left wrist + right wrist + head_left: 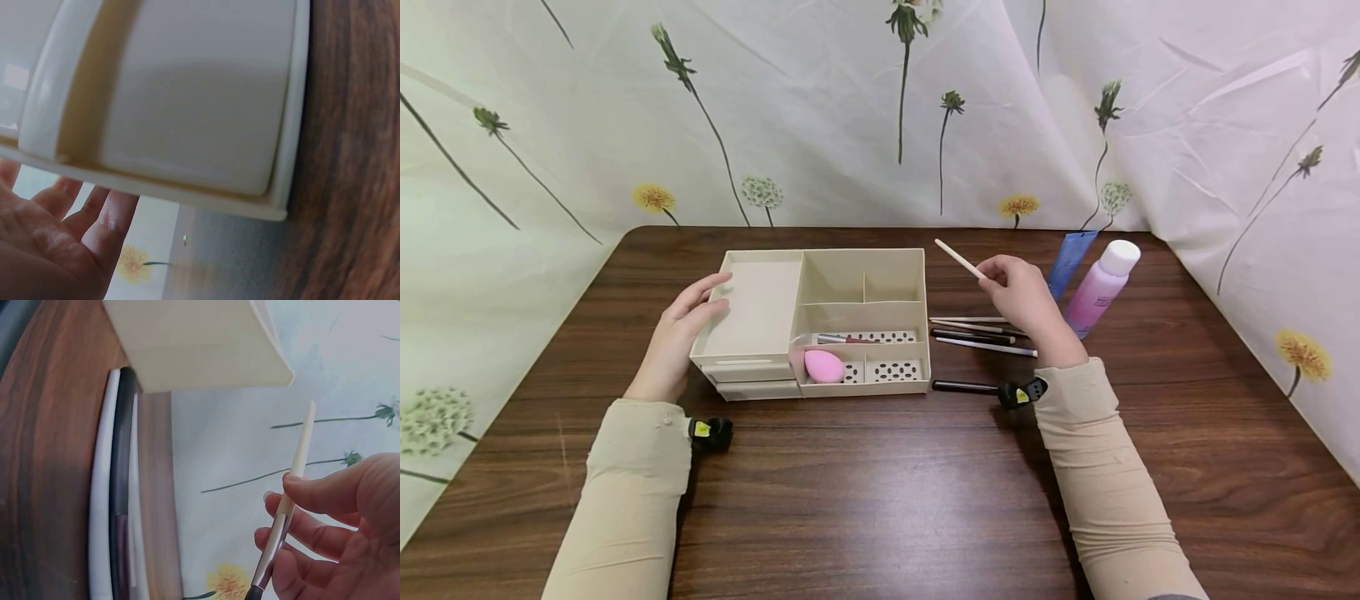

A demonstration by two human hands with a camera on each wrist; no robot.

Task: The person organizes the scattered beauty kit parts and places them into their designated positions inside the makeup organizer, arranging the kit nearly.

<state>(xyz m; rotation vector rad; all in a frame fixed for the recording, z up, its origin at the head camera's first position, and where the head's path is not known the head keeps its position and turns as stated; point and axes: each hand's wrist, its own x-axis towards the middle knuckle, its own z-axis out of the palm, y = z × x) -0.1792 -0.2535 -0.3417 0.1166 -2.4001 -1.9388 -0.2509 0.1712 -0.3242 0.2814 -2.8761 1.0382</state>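
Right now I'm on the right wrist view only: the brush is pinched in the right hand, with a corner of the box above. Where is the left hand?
Observer: The left hand is at the left side of the organizer, opposite your brush.
Operator: Good. Is anything inside its sections?
Observer: Yes, a pink sponge lies in the front row.
Operator: Before I swing right, is anything standing there?
Observer: A pink bottle with a white cap stands to the right of the right hand.
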